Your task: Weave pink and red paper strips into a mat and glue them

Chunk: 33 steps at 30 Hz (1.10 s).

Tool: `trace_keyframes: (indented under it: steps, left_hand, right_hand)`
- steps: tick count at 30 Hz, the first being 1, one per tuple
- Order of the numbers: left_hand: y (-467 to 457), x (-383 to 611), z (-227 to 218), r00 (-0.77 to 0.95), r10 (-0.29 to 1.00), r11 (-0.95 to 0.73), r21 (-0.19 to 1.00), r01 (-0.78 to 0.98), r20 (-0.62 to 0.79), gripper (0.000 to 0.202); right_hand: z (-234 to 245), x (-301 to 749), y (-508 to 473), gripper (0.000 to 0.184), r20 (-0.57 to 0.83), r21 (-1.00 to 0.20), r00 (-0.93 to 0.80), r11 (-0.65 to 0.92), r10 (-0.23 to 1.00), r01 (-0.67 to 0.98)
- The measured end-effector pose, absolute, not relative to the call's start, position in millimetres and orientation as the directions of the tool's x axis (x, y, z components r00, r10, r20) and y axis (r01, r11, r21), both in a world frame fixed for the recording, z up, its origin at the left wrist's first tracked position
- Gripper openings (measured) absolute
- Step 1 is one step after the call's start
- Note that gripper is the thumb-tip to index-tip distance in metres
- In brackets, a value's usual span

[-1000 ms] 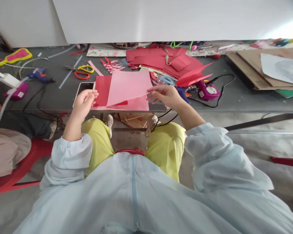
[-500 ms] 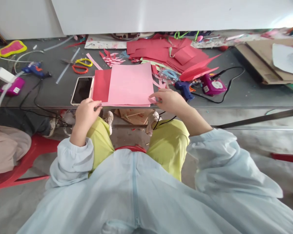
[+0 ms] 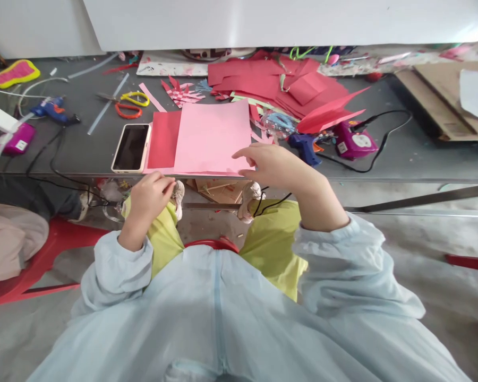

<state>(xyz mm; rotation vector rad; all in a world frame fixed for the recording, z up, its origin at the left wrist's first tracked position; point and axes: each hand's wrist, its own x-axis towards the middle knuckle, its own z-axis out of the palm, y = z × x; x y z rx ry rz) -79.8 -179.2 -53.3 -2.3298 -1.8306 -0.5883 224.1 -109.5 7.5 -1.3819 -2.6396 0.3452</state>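
A pink paper sheet lies flat at the near edge of the grey table, overlapping a dark red sheet. My right hand hovers over the pink sheet's near right corner, fingers loosely extended and holding nothing. My left hand is below the table edge above my knee, fingers curled in with nothing visible in them. A phone lies face up just left of the red sheet.
Red paper scraps pile up behind the sheets. Glue guns and a purple charger with cables sit to the right, cardboard far right. Scissors, another glue gun and a seated person's knee are at left.
The pink sheet was lifted between both hands, then laid flat on the table. My left hand has let go and dropped below the edge; my right hand has released the corner.
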Motion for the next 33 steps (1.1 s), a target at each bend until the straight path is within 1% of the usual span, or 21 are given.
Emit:
trace_keyframes:
  steps: [1, 3, 7, 10, 13, 15, 18, 19, 21, 23, 27, 30, 33]
  left_hand:
    - [-183, -75, -54, 0.215, 0.905, -0.293, 0.170, 0.941, 0.367, 0.027]
    - [-191, -64, -56, 0.282, 0.907, -0.356, 0.211, 0.911, 0.313, 0.026]
    - [-198, -42, -56, 0.339, 0.922, -0.379, 0.262, 0.888, 0.185, 0.026]
    - [-193, -31, -55, 0.361, 0.923, -0.384, 0.246, 0.890, 0.135, 0.035]
    - [-186, -24, -57, 0.387, 0.917, -0.398, 0.239, 0.886, 0.094, 0.044]
    - [-182, -21, -61, 0.387, 0.920, -0.387, 0.269, 0.882, 0.054, 0.037]
    - [-181, -17, -67, 0.344, 0.939, -0.324, 0.308, 0.895, -0.014, 0.020]
    - [-181, -15, -69, 0.325, 0.945, -0.299, 0.312, 0.902, -0.034, 0.017]
    - [-182, -12, -72, 0.303, 0.952, -0.274, 0.310, 0.911, -0.050, 0.018]
    - [-184, -11, -74, 0.308, 0.951, -0.288, 0.313, 0.905, -0.014, 0.024]
    - [-184, -13, -77, 0.335, 0.932, -0.361, 0.339, 0.869, 0.135, 0.027]
    - [-183, -16, -78, 0.342, 0.901, -0.421, 0.345, 0.839, 0.266, 0.025]
    - [-184, -19, -80, 0.335, 0.862, -0.461, 0.313, 0.830, 0.380, 0.022]
  right_hand:
    - [9, 220, -106, 0.045, 0.013, -0.288, -0.576, 0.555, 0.817, 0.781]
    - [13, 212, -99, 0.042, 0.007, -0.324, -0.580, 0.551, 0.814, 0.769]
    - [16, 198, -89, 0.039, 0.028, -0.385, -0.595, 0.558, 0.803, 0.735]
    - [8, 190, -85, 0.036, 0.067, -0.431, -0.605, 0.570, 0.793, 0.699]
    - [-8, 184, -86, 0.031, 0.155, -0.469, -0.615, 0.605, 0.773, 0.643]
    - [-19, 180, -89, 0.028, 0.199, -0.460, -0.609, 0.622, 0.768, 0.634]
    - [-27, 176, -93, 0.024, 0.221, -0.381, -0.611, 0.644, 0.760, 0.663]
    - [-28, 175, -94, 0.024, 0.226, -0.359, -0.618, 0.654, 0.753, 0.666]
    - [-29, 172, -95, 0.023, 0.229, -0.335, -0.630, 0.668, 0.742, 0.665]
    - [-28, 169, -95, 0.023, 0.213, -0.316, -0.643, 0.675, 0.736, 0.667]
    - [-28, 162, -94, 0.023, 0.159, -0.257, -0.671, 0.687, 0.724, 0.680]
    - [-31, 160, -93, 0.027, 0.171, -0.239, -0.679, 0.699, 0.714, 0.674]
    - [-35, 158, -93, 0.028, 0.201, -0.239, -0.706, 0.733, 0.679, 0.637]
